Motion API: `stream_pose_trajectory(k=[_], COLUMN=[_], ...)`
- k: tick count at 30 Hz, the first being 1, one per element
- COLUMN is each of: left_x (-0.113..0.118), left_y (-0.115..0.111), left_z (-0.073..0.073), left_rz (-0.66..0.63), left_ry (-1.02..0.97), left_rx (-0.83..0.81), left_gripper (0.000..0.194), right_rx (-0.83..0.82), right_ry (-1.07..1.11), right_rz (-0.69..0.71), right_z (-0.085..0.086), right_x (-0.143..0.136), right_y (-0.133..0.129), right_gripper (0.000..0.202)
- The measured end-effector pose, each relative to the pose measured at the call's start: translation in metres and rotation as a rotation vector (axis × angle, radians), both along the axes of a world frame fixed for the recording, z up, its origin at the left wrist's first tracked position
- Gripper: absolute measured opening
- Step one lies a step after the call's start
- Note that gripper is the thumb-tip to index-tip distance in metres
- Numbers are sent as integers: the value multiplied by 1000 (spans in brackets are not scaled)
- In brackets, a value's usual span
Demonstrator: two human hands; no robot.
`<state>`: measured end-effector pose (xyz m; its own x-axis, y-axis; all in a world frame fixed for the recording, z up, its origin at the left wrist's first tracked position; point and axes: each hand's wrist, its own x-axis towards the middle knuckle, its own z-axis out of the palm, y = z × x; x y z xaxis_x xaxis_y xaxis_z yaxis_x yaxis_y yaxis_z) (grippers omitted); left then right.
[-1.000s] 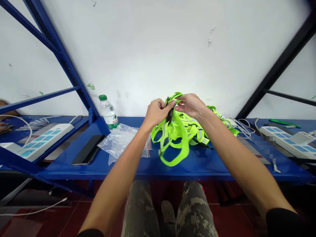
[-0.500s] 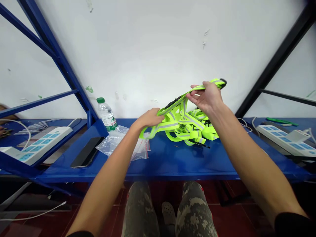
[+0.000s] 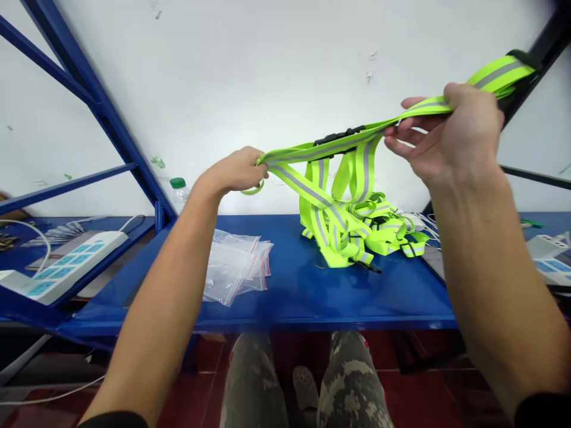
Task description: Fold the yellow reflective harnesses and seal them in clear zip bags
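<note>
My left hand point(image 3: 238, 169) is closed on one end of a fluorescent strap point(image 3: 289, 156), pinching it between thumb and fingers, up above the plastic bags point(image 3: 234, 264). My right hand point(image 3: 464, 134), far to the right of the bags and higher, has the strap caught behind the thumb, with the other fingers loosely curled, and a stretch of it running on past the hand to a black fitting point(image 3: 526, 58).

A second ago my hands were together over bunched loops; half a second ago they had parted, but low. Now both have risen and spread much wider, and the strap slants between them, nearly straight, clear of the table point(image 3: 312, 303). The black buckle point(image 3: 339, 135), up and to the right of the bags, lies along that line in plain sight. I judge that the lengthwise stretch is largely sorted out. The hanging bands point(image 3: 307, 192) seem less settled: they droop from the line toward the heap of straps point(image 3: 392, 229), which sits to the right of the bags, and I cannot tell whether they are wholly free of it. A snag there seems the likeliest trouble.

The bags lie flat, touched by neither hand. Behind them and to the left stands the bottle point(image 3: 178, 183), now mostly hidden by my forearm.
</note>
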<state>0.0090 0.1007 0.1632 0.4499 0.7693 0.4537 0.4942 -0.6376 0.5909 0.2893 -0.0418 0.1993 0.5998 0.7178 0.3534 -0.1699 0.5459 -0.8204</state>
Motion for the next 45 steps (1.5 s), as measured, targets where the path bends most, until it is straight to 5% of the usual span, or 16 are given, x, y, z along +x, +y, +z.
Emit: stream_pose_trajectory(k=[5,8,11,13,16,21,24,27,31,34,39,45], left_x=[11,10,3,-6,-24,-38,-30,-13,19,36,34,26], left_y=[37,39,18,-3,-32,-59,-72,-89,-113,-120,-109,-108], left_z=[-13,7,33,31,-14,-122,-146,-145,-153,-175,-204,-207], left_rz=[209,257,330,360,320,209,77,26,195,82,-29,-42], left_ry=[-155,-290,-368,-347,-116,575,854,918,754,671,621,600], left_rx=[247,313,469,578,598,207,-41,-82,208,215,149,176], left_gripper=[15,20,30,36,39,43,73,91,60,51,43,38], right_rx=[-117,-67,104,171,37,-500,-591,-566,-548,-590,-636,-656], right_ry=[6,-50,5,15,90,176,171,40,-301,-434,-254,-138], right_rz=[75,128,144,158,144,283,256,228,181,100,178,191], right_z=[-20,-15,-5,-16,-75,-199,-234,-247,-262,-272,-272,-269], right_x=[-3,-6,-10,-13,-21,-39,-45,-47,-41,-34,-24,-19], right_y=[61,92,87,68,37,13,6,0,0,5,3,-6], right_gripper=[36,30,36,35,23,28,25,29,39,37,28,30])
